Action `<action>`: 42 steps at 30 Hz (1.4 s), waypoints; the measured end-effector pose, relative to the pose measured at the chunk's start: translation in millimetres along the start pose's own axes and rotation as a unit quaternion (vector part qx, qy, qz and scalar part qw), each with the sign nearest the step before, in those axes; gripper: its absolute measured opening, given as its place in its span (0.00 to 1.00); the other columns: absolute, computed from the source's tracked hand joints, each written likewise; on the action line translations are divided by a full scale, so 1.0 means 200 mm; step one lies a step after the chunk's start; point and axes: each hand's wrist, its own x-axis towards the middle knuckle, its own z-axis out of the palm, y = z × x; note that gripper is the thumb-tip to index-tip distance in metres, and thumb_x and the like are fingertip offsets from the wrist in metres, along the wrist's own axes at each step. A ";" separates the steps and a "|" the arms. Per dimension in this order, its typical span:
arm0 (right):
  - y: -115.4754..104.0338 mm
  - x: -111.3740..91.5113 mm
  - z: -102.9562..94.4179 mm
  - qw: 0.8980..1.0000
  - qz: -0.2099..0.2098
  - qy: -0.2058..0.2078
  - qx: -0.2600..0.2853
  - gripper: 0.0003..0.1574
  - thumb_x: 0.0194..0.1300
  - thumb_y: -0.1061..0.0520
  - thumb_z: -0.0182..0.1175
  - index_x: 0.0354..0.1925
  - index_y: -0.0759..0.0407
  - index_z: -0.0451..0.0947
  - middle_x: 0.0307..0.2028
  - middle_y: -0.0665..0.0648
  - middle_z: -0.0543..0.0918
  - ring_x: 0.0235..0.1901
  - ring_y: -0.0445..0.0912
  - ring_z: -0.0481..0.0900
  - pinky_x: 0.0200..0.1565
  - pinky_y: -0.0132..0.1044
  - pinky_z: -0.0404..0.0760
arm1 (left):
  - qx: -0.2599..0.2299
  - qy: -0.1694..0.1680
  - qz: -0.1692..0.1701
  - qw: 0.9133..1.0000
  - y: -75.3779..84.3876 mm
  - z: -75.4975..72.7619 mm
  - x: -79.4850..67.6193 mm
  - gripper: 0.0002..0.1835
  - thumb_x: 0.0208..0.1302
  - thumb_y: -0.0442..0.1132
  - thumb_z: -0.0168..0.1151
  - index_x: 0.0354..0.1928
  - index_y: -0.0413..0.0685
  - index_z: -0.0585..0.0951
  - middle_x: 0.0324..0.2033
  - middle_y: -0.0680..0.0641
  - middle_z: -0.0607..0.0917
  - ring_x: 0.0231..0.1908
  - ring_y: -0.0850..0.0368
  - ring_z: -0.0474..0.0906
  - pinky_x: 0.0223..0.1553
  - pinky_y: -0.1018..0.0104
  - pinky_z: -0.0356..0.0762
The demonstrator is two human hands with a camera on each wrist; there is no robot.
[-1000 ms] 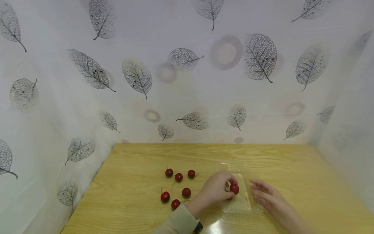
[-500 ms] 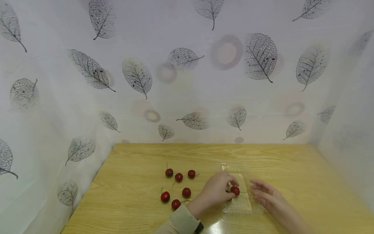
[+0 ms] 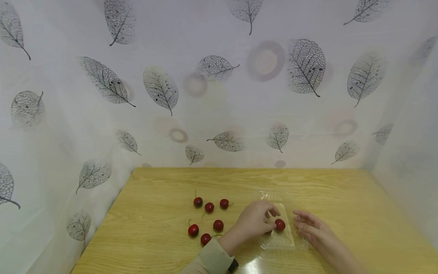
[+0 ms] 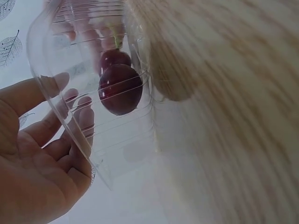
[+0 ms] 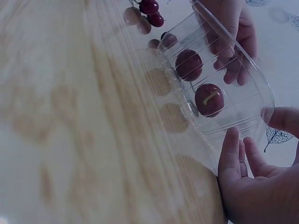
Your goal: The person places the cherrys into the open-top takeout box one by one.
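A clear plastic container [image 3: 285, 243] stands on the table, right of centre. A dark red cherry [image 3: 280, 225] lies in it just beyond my left thumb, and a second cherry [image 5: 188, 65] sits beside it, mostly covered by my hand in the head view. Over the container's left side, my left hand [image 3: 254, 220] has its fingers loosely bent and apart, holding nothing. My right hand [image 3: 318, 233] is at the container's right side. Its thumb and fingertips appear to touch the clear wall in the right wrist view, with fingers fairly straight.
Left of the container, several stemmed cherries, among them a front one [image 3: 193, 230] and a back one [image 3: 224, 204], lie loose on the wooden table [image 3: 154, 213]. Leaf-patterned sheeting [image 3: 219, 114] rises behind the table and along both sides.
The cherry pinched in my left hand has been lowered into the container and let go. It now sits slightly right of my fingertips. My right hand has stayed in place.
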 end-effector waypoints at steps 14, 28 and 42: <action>-0.01 0.00 0.00 1.000 0.016 -0.001 0.009 0.22 0.84 0.60 0.48 0.65 0.36 0.72 0.59 0.38 0.76 0.58 0.30 0.78 0.60 0.26 0.81 | -0.047 -0.012 -0.016 0.999 0.05 -0.05 0.01 0.13 0.64 0.36 0.77 0.50 0.52 0.88 0.44 0.56 0.90 0.39 0.70 0.81 0.42 0.78 0.79; 0.02 0.00 -0.02 0.998 -0.029 -0.042 0.034 0.26 0.85 0.63 0.42 0.61 0.31 0.73 0.58 0.37 0.78 0.58 0.31 0.79 0.61 0.25 0.80 | -0.061 0.013 -0.007 0.998 -0.03 -0.13 -0.01 0.15 0.64 0.34 0.76 0.51 0.48 0.87 0.47 0.50 0.91 0.43 0.62 0.84 0.44 0.78 0.78; 0.01 0.00 0.00 1.000 -0.014 -0.010 0.017 0.23 0.83 0.63 0.48 0.63 0.35 0.71 0.58 0.37 0.78 0.58 0.31 0.79 0.61 0.25 0.81 | -0.088 0.045 -0.017 0.995 -0.11 -0.24 -0.05 0.14 0.66 0.34 0.74 0.53 0.48 0.87 0.50 0.47 0.91 0.44 0.60 0.85 0.47 0.74 0.82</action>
